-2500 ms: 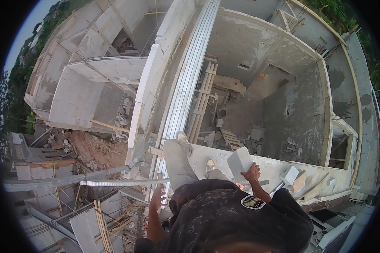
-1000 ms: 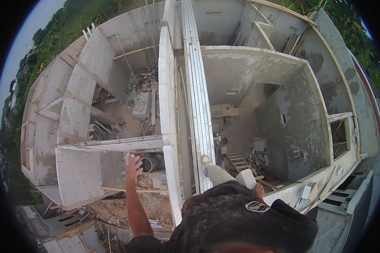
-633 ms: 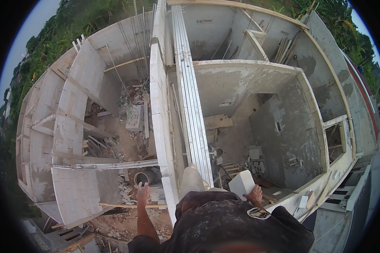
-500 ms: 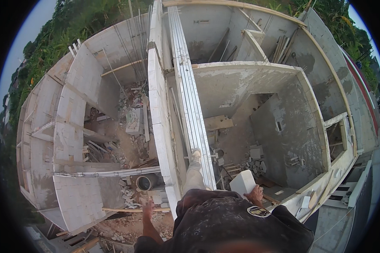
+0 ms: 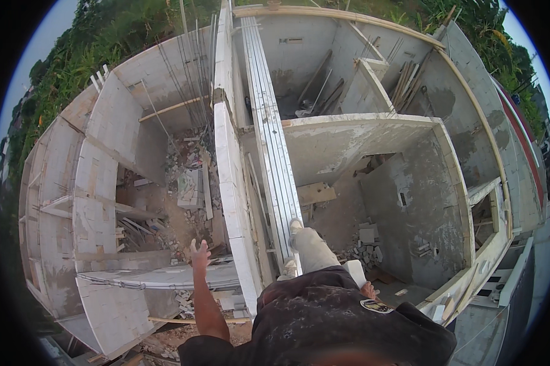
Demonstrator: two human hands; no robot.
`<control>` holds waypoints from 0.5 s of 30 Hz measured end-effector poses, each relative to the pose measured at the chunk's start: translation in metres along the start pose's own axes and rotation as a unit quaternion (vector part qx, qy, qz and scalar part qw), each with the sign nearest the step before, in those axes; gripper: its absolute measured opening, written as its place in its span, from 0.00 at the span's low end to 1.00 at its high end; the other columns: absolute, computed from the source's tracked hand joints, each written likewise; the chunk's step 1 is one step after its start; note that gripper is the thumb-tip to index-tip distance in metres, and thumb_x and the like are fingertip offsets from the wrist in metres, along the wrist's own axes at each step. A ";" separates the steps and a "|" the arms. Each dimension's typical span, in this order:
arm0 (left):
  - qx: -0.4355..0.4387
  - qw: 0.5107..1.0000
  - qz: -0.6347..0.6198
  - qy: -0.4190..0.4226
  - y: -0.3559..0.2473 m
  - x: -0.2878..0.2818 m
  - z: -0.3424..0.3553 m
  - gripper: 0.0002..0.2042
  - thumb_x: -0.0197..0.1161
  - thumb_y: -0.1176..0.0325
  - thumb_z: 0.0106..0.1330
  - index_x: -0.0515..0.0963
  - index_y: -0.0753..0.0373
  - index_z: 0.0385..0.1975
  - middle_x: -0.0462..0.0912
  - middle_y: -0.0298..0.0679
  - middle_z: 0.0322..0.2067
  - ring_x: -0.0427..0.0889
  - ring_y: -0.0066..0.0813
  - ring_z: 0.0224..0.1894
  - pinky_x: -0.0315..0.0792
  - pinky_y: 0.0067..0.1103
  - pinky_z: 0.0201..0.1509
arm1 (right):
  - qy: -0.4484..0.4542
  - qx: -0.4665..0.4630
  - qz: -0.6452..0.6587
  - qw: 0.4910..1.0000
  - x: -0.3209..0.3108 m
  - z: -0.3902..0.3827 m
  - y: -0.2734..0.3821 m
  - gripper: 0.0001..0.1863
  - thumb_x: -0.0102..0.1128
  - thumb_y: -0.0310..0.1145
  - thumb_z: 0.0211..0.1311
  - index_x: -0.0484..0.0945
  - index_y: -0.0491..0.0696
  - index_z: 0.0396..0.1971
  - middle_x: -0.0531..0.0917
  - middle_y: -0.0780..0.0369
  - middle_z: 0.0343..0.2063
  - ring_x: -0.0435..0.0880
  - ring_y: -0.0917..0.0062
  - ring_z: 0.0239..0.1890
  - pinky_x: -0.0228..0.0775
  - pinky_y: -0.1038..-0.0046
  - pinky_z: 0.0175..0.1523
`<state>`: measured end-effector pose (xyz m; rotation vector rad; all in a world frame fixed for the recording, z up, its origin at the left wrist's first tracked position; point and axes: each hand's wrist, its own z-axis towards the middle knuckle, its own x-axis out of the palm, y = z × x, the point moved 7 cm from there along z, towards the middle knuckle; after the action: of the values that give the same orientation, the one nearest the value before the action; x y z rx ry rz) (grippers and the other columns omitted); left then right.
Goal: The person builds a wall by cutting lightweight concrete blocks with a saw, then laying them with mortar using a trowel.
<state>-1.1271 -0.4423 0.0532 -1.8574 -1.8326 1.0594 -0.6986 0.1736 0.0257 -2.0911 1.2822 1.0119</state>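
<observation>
My left hand [image 5: 200,252] is held out in the air to the left, its fingers apart and nothing in it. At my right side, my right hand [image 5: 369,290] grips a white rectangular block [image 5: 355,270], partly hidden behind my body. Under my feet runs a bundle of long metal channels [image 5: 272,143] laid high up along the wall. One shoe [image 5: 296,226] stands forward on the channels; the other shoe [image 5: 289,267] is farther back, nearer my body.
A tall white block wall [image 5: 227,165] rises just left of the channels. Far below on the left lies a rubble-strewn floor [image 5: 176,226]. To the right, a half-plastered partition [image 5: 409,201] encloses a room with broken blocks [image 5: 368,241]. Timber rails [image 5: 470,85] edge the outer wall.
I have stepped forward along the channels, with the other leg now ahead. My left hand has risen and moved forward. The block in my right hand has drawn back against my side.
</observation>
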 end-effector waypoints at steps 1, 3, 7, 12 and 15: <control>0.009 1.000 -0.004 0.006 -0.040 0.020 0.007 0.39 0.58 0.45 0.67 0.45 0.48 0.72 0.73 0.44 0.57 0.77 0.42 0.53 0.71 0.43 0.53 | -0.002 -0.004 -0.005 1.000 -0.013 0.013 0.019 0.48 0.80 0.48 0.34 0.60 0.45 0.54 0.69 0.52 0.52 0.68 0.55 0.60 0.66 0.55 0.61; 0.041 0.998 -0.029 0.027 -0.101 0.056 0.034 0.40 0.61 0.47 0.65 0.47 0.49 0.72 0.76 0.42 0.54 0.79 0.37 0.48 0.71 0.39 0.51 | 0.001 -0.014 -0.011 1.000 -0.032 0.034 0.053 0.48 0.80 0.48 0.34 0.60 0.45 0.54 0.69 0.52 0.52 0.68 0.55 0.60 0.66 0.55 0.61; 0.059 0.995 0.013 0.085 -0.199 0.116 0.081 0.41 0.60 0.47 0.65 0.46 0.50 0.72 0.76 0.43 0.55 0.79 0.37 0.50 0.71 0.41 0.52 | 0.008 -0.031 -0.001 0.999 -0.065 0.091 0.138 0.48 0.80 0.48 0.34 0.60 0.45 0.54 0.69 0.52 0.52 0.68 0.54 0.60 0.66 0.55 0.61; 0.059 0.994 0.020 0.086 -0.281 0.128 0.163 0.40 0.60 0.48 0.66 0.46 0.49 0.72 0.75 0.42 0.56 0.79 0.36 0.48 0.72 0.39 0.51 | 0.011 -0.038 0.016 0.999 -0.116 0.139 0.270 0.48 0.80 0.48 0.34 0.61 0.45 0.53 0.69 0.52 0.52 0.68 0.54 0.60 0.66 0.54 0.60; 0.021 0.999 0.001 0.024 -0.280 0.113 0.195 0.39 0.59 0.48 0.67 0.45 0.46 0.73 0.74 0.44 0.58 0.79 0.41 0.51 0.71 0.43 0.52 | 0.008 -0.032 0.007 0.999 -0.180 0.161 0.367 0.48 0.80 0.48 0.34 0.61 0.45 0.53 0.69 0.52 0.52 0.68 0.54 0.60 0.66 0.54 0.60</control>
<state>-1.4735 -0.3520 0.0840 -1.8437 -1.7695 1.0376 -1.1340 0.2230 0.0615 -2.1446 1.2912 1.0567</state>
